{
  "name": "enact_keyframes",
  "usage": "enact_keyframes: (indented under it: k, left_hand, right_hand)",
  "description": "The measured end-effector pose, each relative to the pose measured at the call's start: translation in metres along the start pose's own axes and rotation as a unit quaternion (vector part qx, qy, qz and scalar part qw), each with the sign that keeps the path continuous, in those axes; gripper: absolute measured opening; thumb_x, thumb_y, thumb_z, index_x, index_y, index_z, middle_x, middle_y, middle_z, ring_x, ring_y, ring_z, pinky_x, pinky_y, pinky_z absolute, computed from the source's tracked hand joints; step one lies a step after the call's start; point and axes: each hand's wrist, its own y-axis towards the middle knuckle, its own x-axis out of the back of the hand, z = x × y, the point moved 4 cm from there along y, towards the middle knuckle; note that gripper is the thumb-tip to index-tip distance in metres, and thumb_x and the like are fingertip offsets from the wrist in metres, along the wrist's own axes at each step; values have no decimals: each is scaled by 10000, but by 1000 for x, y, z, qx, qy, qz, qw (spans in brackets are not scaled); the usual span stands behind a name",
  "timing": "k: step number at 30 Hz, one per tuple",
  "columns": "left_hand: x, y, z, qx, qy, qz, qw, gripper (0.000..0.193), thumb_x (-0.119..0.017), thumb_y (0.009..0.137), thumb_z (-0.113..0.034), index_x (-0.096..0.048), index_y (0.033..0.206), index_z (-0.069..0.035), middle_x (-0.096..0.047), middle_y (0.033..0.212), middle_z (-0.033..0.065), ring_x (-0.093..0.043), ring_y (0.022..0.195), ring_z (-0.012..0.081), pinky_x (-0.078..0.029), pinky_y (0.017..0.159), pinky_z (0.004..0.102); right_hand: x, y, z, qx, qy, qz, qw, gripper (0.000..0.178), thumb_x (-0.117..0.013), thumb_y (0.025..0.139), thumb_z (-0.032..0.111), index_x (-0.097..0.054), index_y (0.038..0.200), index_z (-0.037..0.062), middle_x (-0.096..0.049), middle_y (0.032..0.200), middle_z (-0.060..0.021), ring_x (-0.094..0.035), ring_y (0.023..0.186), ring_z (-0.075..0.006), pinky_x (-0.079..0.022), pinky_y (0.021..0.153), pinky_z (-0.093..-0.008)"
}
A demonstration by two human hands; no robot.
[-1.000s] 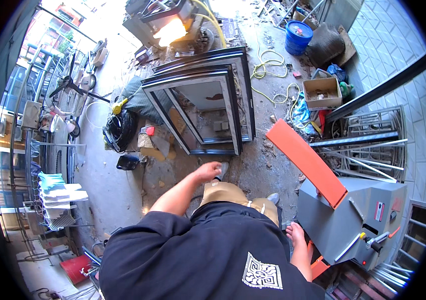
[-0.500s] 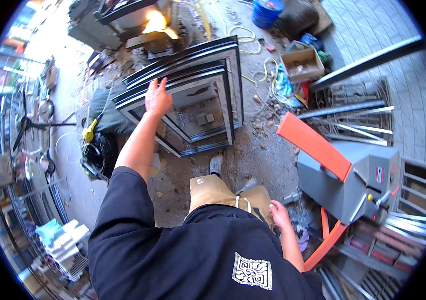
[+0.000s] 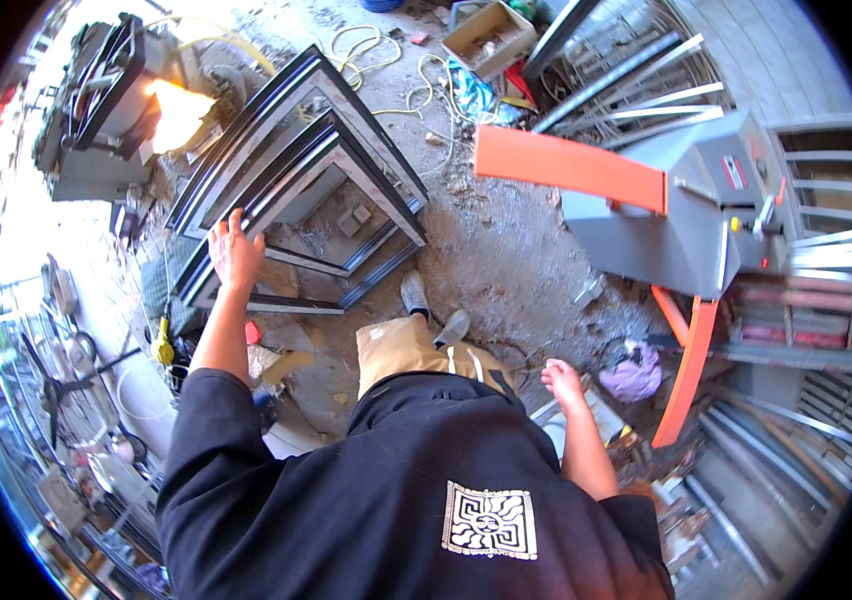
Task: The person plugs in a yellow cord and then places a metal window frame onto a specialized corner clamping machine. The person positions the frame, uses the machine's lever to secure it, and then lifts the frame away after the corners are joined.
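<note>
Frames of dark metal [image 3: 331,195] lie stacked on the dusty floor [image 3: 506,250] ahead of us; our left hand [image 3: 234,252] rests flat, fingers spread, on the near rail of the stack. Our right hand [image 3: 563,384] hangs loosely open and empty, well apart from the frames, near a grey machine [image 3: 666,215] with an orange arm [image 3: 568,168].

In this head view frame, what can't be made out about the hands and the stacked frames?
- Left hand: palm side hidden by its own back; grip on the black metal frames cannot be judged.
- Right hand: hangs free, fingers too small to read.
- Frames: the count in the stack is unclear, edges overlap and bend with the lens.
- Grey machine: its controls are too small.
</note>
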Motion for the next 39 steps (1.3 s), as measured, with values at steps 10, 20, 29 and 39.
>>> enact_keyframes:
  k: [10,20,29,39]
  left_hand:
    - [49,-117,-36,-33,-17,5,999,1018,-999,818,-313,-486,1681,-145,-712,1263,188,-706,1180,414,-552,1059,516]
    - [41,-118,-28,-83,-15,38,996,888,-992,814,-334,-611,1567,-57,-723,1368,231,-691,1298,441,-559,1123,512]
    - [-2,7,31,-123,24,74,989,969,-974,821,-447,-582,1602,-29,-706,1461,274,-685,1353,447,-558,1150,530]
    - [-18,70,43,-172,47,83,981,944,-1021,771,-399,-635,1519,31,-744,1399,273,-688,1346,450,-527,1188,533]
  right_hand:
    - [-23,-30,-186,-68,72,33,995,409,-653,1148,406,-682,1398,84,-782,1196,-94,-751,1025,-223,-597,839,-408]
    - [-33,-57,-189,-27,205,-68,976,368,-702,1146,331,-717,1347,23,-768,1020,-48,-727,864,-167,-587,753,-330]
    - [-147,-75,-218,19,136,-86,987,401,-696,1087,411,-824,1231,59,-841,1042,-118,-783,950,-206,-621,860,-412]
    - [-247,-156,-239,-6,95,-167,981,457,-672,1055,429,-828,1163,14,-843,1010,-139,-800,925,-273,-614,870,-442]
